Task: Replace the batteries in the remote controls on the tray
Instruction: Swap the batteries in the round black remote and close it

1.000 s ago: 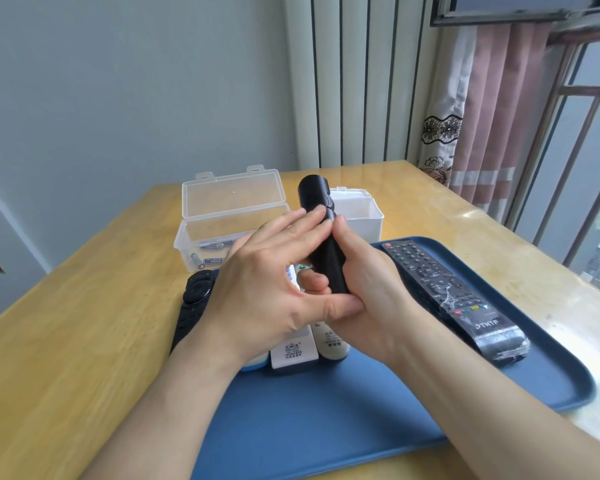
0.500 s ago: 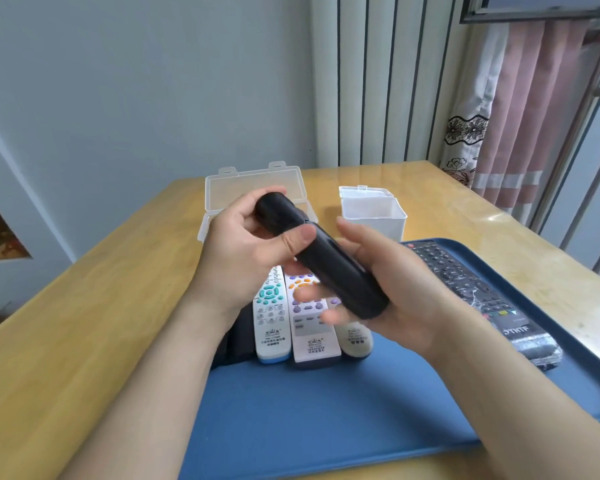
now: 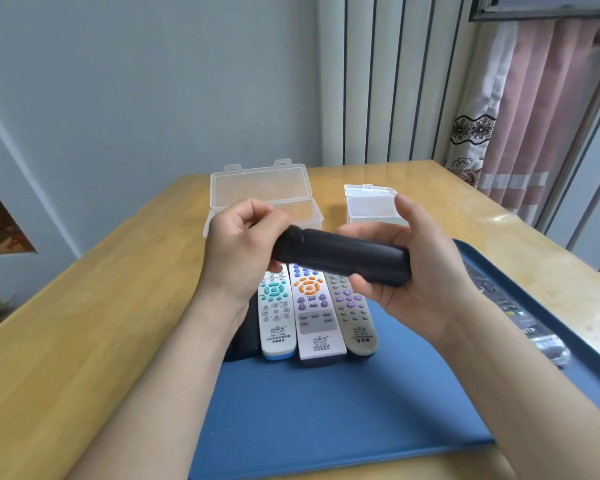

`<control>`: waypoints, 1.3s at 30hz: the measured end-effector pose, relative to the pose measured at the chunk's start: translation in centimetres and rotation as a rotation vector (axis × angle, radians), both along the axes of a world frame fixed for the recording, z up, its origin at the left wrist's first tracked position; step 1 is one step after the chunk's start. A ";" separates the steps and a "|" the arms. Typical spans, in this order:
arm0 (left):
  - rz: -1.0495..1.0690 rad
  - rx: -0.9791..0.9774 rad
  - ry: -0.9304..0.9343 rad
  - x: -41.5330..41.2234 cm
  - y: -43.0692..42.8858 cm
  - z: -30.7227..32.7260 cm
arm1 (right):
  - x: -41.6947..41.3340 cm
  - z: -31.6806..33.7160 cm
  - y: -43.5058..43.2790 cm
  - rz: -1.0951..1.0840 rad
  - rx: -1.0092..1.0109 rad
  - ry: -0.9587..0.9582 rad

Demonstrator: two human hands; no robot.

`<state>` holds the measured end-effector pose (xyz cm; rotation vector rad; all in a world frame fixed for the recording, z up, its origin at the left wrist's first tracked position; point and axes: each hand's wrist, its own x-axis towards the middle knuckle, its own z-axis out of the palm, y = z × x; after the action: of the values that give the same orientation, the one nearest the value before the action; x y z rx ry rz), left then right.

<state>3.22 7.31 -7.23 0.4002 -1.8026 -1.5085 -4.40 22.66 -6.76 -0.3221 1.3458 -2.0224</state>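
The left hand (image 3: 243, 247) is curled round the rounded end of a black remote (image 3: 343, 258). The right hand (image 3: 420, 268) cradles the other end from below, fingers wrapped under the body and thumb lifted clear. The remote is held level above the tray, smooth back upward. This probably lets one hand steady it while the other works the battery cover off, though no seam or open cover shows.

Beneath it, on the blue tray (image 3: 326, 410), three pale remotes lie side by side, buttons up: a teal-buttoned remote (image 3: 276, 313), an orange-buttoned remote (image 3: 314, 313) and a grey remote (image 3: 354, 317). A dark remote (image 3: 243, 337) lies just beside them, half hidden by the left forearm. A long black remote (image 3: 520, 320) lies well apart on the right.

Beyond the tray, on the wooden counter (image 3: 84, 323), stands a clear box (image 3: 264, 188) with its lid tipped back. Near it stands a small white box (image 3: 371, 202), also open. Both are within easy reach, likely for batteries, but the hands hide their insides, so their contents cannot be told.
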 end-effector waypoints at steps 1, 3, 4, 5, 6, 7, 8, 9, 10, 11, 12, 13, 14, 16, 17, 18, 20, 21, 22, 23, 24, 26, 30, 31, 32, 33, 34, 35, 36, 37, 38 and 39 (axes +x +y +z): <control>-0.052 0.057 -0.034 0.1 0.1 0.1 | 0.1 -0.1 0.0 0.012 0.025 0.017; -0.160 0.223 -0.052 0.2 0.4 0.4 | 0.2 -0.1 -0.1 0.032 0.056 0.055; -0.186 0.282 -0.046 0.3 0.5 0.4 | 0.5 -0.1 0.0 0.038 0.066 0.073; -0.186 0.292 -0.041 0.2 0.7 0.4 | 0.6 -0.1 -0.1 0.039 0.072 0.098; -0.173 0.278 -0.037 0.2 0.9 0.3 | 0.8 -0.3 -0.1 0.028 0.079 0.129; -0.158 0.255 -0.031 0.2 1.2 0.3 | 0.9 -0.4 -0.2 0.006 0.087 0.156; -0.150 0.238 -0.023 0.2 1.4 0.2 | 1.1 -0.5 -0.3 -0.022 0.094 0.180; -0.144 0.224 -0.015 0.1 1.5 0.3 | 1.1 -0.7 -0.5 -0.052 0.102 0.202; -0.139 0.215 -0.010 0.2 1.6 0.4 | 1.1 -0.8 -0.5 -0.079 0.111 0.221; -0.134 0.206 -0.008 0.2 1.7 0.4 | 1.1 -0.9 -0.6 -0.099 0.118 0.240; -0.130 0.196 -0.010 0.2 1.6 0.5 | 1.2 -0.9 -0.6 -0.104 0.123 0.261; -0.123 0.186 -0.024 0.2 1.5 0.4 | 1.3 -0.9 -0.6 -0.086 0.127 0.277; -0.109 0.179 -0.052 0.2 1.4 0.3 | 1.4 -0.8 -0.5 -0.046 0.128 0.288; -0.063 0.151 -0.126 0.0 1.0 0.0 | 1.7 -0.4 -0.1 0.094 0.135 0.321; -0.038 0.114 -0.168 -0.1 0.5 -0.2 | 1.7 -0.2 0.0 0.178 0.148 0.355; -0.016 0.056 -0.207 -0.3 0.3 -0.3 | 1.6 0.0 0.3 0.250 0.169 0.413; 0.074 -0.146 -0.257 -0.7 0.0 -0.8 | 1.3 0.6 1.0 0.265 0.249 0.587; 0.166 -0.300 -0.261 -0.7 -0.1 -1.0 | 1.2 0.9 1.2 0.210 0.322 0.701; 0.256 -0.461 -0.241 -0.7 0.2 -0.9 | 1.0 1.0 1.6 0.126 0.410 0.834; 0.311 -0.597 -0.199 -0.6 0.5 -0.8 | 0.8 0.9 1.8 0.042 0.499 0.984; 0.304 -0.680 -0.171 -0.4 0.9 -0.7 | 0.4 0.7 1.9 -0.025 0.595 1.140; 0.169 -0.726 -0.208 -0.2 1.7 -0.6 | -0.3 -0.3 2.3 -0.067 0.848 1.350; -0.102 -0.955 -0.351 -0.5 2.6 -1.9 | -1.7 -3.2 2.4 -0.039 1.231 1.423; -0.161 -0.997 -0.367 -0.6 2.9 -2.1 | -1.9 -3.6 2.4 -0.040 1.294 1.421; -0.221 -1.014 -0.391 -0.7 3.1 -2.2 | -2.0 -4.0 2.4 -0.040 1.322 1.433; -0.279 -1.022 -0.419 -0.7 3.3 -2.4 | -2.2 -4.1 2.2 -0.031 1.323 1.453; -0.337 -1.025 -0.459 -0.7 3.3 -2.5 | -2.5 -4.2 2.0 -0.013 1.326 1.470; -0.391 -1.026 -0.515 -0.7 3.4 -2.7 | -2.7 -4.3 1.9 0.014 1.348 1.479; -0.434 -1.028 -0.573 -0.7 3.3 -2.8 | -3.0 -4.4 1.8 0.038 1.379 1.493; -0.464 -1.031 -0.626 -0.7 3.3 -2.9 | -3.4 -4.6 1.9 0.058 1.415 1.502; -0.481 -1.029 -0.667 -0.6 3.2 -3.0 | -3.7 -4.8 2.0 0.069 1.443 1.507; -0.485 -1.022 -0.685 -0.6 3.3 -2.9 | -4.2 -4.9 2.3 0.067 1.458 1.505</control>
<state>2.65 10.59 -10.14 -0.0733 -3.0781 -0.5126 -8.56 24.92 -11.67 -1.1578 3.0411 0.0329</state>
